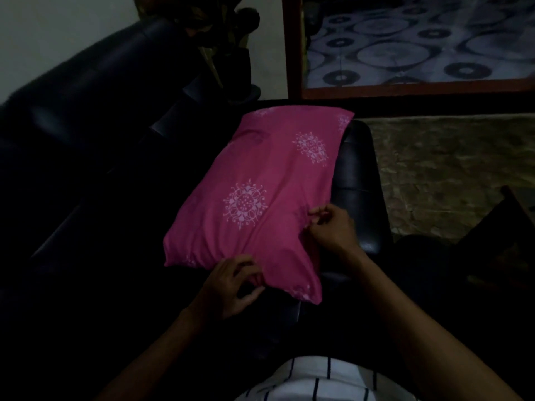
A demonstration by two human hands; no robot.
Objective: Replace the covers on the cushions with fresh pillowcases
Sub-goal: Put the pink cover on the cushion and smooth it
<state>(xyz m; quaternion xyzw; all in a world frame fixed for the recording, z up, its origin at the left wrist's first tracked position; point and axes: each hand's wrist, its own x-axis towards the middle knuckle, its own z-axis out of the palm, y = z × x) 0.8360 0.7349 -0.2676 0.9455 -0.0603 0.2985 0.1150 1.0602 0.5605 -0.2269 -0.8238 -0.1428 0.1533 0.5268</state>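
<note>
A pink cushion (pixel 260 195), already in its patterned pillowcase, lies on a dark sofa (pixel 359 180), its far end toward the window and its near end in front of the person. The left hand (pixel 231 285) pinches gathered cloth at the near edge, fingers (pixel 246 263) curled into the fold. The right hand (pixel 333 224) pinches the cloth on the right side near that end, thumb and fingers together on a small crease. The cushion looks soft and light, and the cover thin, limp and easily bunched. Judging by this, the open end is the place to hold, with 2 hands apart along the hem.
</note>
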